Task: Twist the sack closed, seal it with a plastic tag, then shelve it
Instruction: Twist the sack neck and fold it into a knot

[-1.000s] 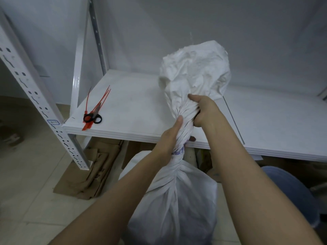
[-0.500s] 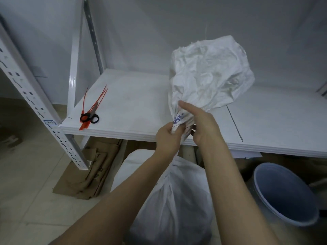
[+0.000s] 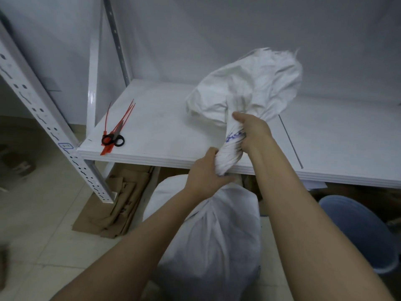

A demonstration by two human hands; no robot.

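White shelf stands behind the sack. Left hand curls its fingers tight round the sack's twisted neck. Right hand grips it just above.

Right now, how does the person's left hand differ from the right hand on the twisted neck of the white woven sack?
The left hand grips the twisted neck low, just above the bulging body of the white woven sack; the right hand grips higher, just under the loose flared top. The left hand shows at the white shelf board's front edge; the right hand shows over the board. Both curl round the same neck; no tag shows on it.
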